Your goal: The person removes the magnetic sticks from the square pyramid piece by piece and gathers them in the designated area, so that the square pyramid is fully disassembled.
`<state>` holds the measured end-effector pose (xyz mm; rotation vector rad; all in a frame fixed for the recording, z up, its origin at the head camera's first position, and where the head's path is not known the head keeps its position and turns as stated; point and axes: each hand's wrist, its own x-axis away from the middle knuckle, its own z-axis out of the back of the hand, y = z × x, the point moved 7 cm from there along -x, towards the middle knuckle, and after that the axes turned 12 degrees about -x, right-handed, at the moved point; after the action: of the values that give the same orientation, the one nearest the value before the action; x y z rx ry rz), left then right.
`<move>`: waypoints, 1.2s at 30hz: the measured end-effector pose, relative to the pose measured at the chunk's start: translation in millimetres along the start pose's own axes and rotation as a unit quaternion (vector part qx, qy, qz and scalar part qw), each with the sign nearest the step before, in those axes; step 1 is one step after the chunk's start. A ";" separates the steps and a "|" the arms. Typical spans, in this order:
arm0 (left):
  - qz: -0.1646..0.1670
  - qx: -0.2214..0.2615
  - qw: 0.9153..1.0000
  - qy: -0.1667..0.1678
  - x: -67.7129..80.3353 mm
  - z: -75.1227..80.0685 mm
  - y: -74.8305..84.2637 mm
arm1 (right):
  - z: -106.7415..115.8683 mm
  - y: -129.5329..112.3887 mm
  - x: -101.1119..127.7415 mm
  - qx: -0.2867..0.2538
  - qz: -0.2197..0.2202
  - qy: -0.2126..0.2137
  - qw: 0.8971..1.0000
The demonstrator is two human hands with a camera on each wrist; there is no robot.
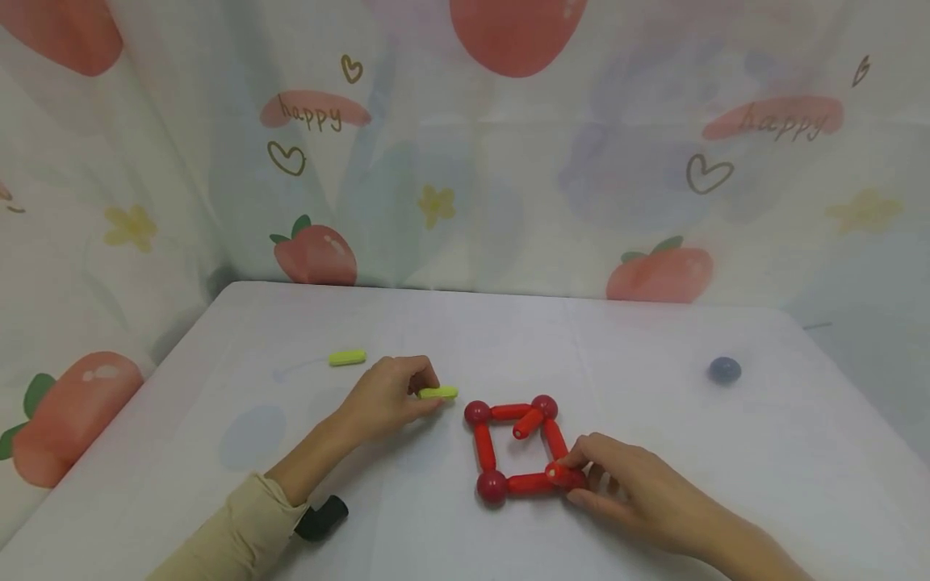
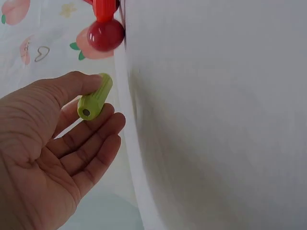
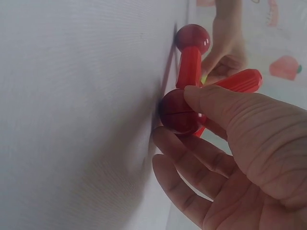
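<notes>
- Your left hand [image 1: 388, 397] pinches a short yellow-green ribbed plastic rod [image 1: 438, 393] between thumb and fingers, just left of the red frame; the left wrist view shows the rod [image 2: 95, 98] lying across your fingertips with its socket end facing the camera.
- Your right hand [image 1: 632, 488] grips the dark red ball [image 1: 565, 474] at the near right corner of the frame, thumb on top and fingers curled below it, as the right wrist view confirms [image 3: 178, 112].
- The square frame of red plastic rods and dark red balls [image 1: 517, 449] lies flat on the white table [image 1: 654, 403], between your two hands.
- Progress, as I judge it: the square base looks closed, and one extra red rod [image 1: 528, 422] leans up from the far right corner ball [image 1: 544, 406]. Nothing green is joined on yet, so anything above the base is not yet built.
- Count of red rods: five, four in the square's sides plus the leaning one.
- Count of dark red balls: four, one at each corner.
- Count of yellow-green rods: two, the one you hold and a second yellow-green rod [image 1: 346, 357] lying loose on the table, farther left and back.
- One dark blue-grey ball [image 1: 724, 369] sits alone, well apart on the right.
</notes>
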<state>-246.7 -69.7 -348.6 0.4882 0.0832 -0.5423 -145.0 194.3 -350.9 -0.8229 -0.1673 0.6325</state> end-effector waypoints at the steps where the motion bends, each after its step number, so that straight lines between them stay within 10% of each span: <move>1: 0.005 -0.001 1.000 0.006 0.8 1.6 -1.7 | -0.1 0.5 0.0 -0.002 -0.003 -0.002 1.000; 10: -0.006 0.012 0.999 0.029 11.7 20.6 -21.2 | 0.3 1.7 1.5 -0.004 0.000 0.002 1.000; 26: 0.095 -0.027 0.995 0.028 36.9 54.9 -108.0 | 0.0 2.0 1.7 0.001 0.007 0.004 1.000; 36: 0.086 -0.037 0.995 0.018 34.2 57.4 -111.0 | -0.1 3.0 2.0 0.002 -0.004 0.001 1.000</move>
<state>-277.4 -195.5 -351.9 0.4291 0.0953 -0.3610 -144.7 196.9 -353.3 -0.8187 -0.1673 0.6234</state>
